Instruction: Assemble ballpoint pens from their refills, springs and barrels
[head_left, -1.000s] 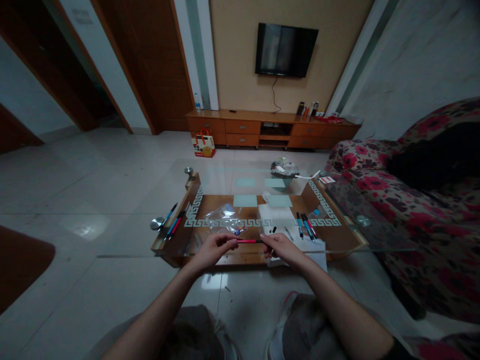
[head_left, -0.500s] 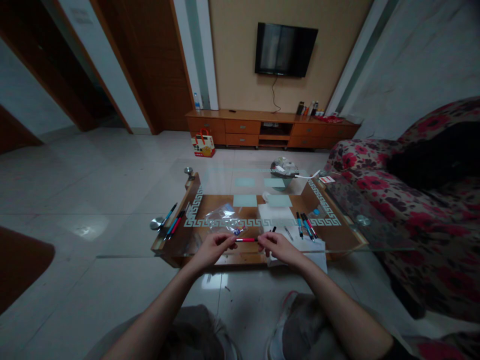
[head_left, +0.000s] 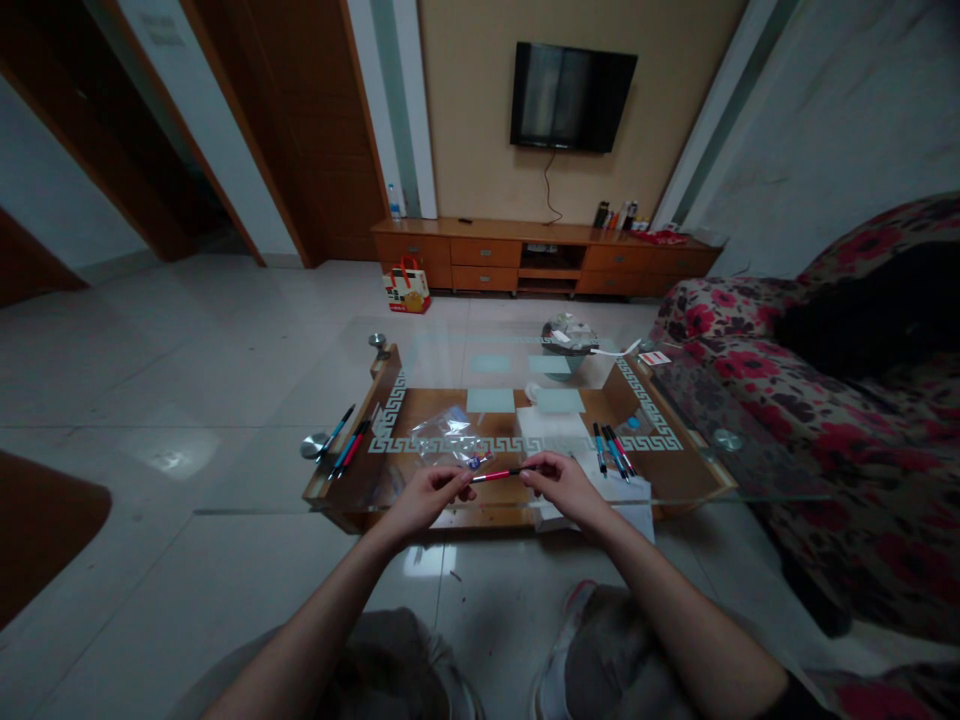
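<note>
A red pen (head_left: 496, 475) is held level between both hands over the near edge of a glass coffee table (head_left: 420, 400). My left hand (head_left: 429, 497) pinches its left end and my right hand (head_left: 562, 483) pinches its right end. Behind the hands lie a clear plastic bag (head_left: 448, 434) and white paper sheets (head_left: 559, 440). Three pens (head_left: 613, 452) rest to the right on the paper, and more pens (head_left: 345, 444) lie at the table's left edge.
A floral sofa (head_left: 840, 420) runs along the right side. A foil-covered bowl (head_left: 568, 336) sits at the table's far end. Beyond it are a wooden TV cabinet (head_left: 540, 257), a wall TV (head_left: 571, 97) and a gift bag (head_left: 407, 287) on the tiled floor.
My right hand has moved slightly up and left along the pen, and the pen's right end has tilted upward a little. The left hand has hardly moved.
</note>
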